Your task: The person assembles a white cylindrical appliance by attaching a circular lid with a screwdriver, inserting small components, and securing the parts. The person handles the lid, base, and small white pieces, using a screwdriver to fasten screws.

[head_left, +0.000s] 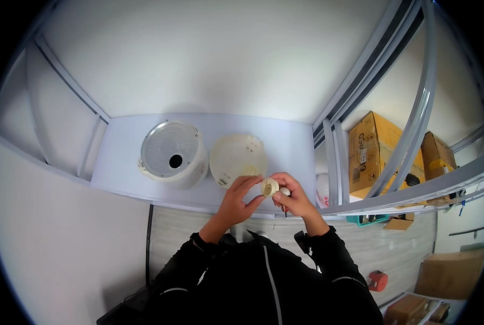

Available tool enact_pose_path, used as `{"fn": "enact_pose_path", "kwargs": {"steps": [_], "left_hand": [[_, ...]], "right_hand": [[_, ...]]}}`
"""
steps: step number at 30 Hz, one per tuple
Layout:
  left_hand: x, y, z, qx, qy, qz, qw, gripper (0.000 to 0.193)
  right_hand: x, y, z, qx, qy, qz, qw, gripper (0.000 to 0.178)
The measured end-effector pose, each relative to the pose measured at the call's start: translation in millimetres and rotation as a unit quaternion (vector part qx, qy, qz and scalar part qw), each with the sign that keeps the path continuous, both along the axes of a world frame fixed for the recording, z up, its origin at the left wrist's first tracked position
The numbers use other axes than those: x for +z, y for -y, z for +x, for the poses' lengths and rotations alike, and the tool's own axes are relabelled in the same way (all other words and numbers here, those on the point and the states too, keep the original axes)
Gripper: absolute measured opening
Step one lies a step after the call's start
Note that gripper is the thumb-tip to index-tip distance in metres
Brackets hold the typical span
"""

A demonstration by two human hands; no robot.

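**A:** small cream round cap (pixel 269 187) is what both hands are on, held up just over the front edge of the white worktop (pixel 117 162). left hand (pixel 237 201) pinches its rim with fingertips, right hand (pixel 293 197) is curled around a little white piece (pixel 285 191) right behind it

**B:** which way's it facing?

**A:** round face tilted up toward the camera and a bit left, so its short axis runs roughly from the right hand toward the left

**B:** and the containers?

**A:** white cooker body (pixel 172 154) sits on the worktop with its lid panel showing a dark hole. beside it a cream round lid (pixel 237 158), nothing in it that I can see. cardboard boxes (pixel 373 151) off right, contents hidden
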State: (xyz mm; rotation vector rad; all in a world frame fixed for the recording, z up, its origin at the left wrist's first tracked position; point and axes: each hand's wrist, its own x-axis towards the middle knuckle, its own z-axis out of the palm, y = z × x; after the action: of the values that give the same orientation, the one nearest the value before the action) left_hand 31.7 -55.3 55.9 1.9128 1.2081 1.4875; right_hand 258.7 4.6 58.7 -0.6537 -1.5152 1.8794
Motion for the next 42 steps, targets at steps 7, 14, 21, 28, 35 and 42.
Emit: {"fn": "enact_pose_path", "kwargs": {"steps": [7, 14, 21, 28, 35, 42], "left_hand": [[-7, -11, -26, 0.022, -0.032, -0.014, 0.999, 0.053], [-64, -43, -49, 0.088, -0.261, -0.073, 0.959, 0.059], [-84, -61, -50, 0.029, -0.299, -0.137, 0.944, 0.068], [-91, -58, -51, 0.017, -0.312, -0.128, 0.941, 0.075], [-86, -55, -52, 0.012, -0.319, -0.120, 0.940, 0.075], [-91, -47, -56, 0.015, -0.325, -0.102, 0.940, 0.078]], "right_hand": [[0, -2, -17, -0.037, 0.025, 0.024, 0.999, 0.042], [-11, 5, -36, -0.130, 0.010, 0.153, 0.979, 0.049], [18, 18, -42, -0.191, 0.236, 0.186, 0.935, 0.044], [7, 19, -50, -0.235, 0.342, 0.342, 0.843, 0.047], [-28, 8, -62, -0.217, 0.444, 0.385, 0.780, 0.044], [-53, -2, -73, -0.199, 0.500, 0.363, 0.761, 0.043]]}}
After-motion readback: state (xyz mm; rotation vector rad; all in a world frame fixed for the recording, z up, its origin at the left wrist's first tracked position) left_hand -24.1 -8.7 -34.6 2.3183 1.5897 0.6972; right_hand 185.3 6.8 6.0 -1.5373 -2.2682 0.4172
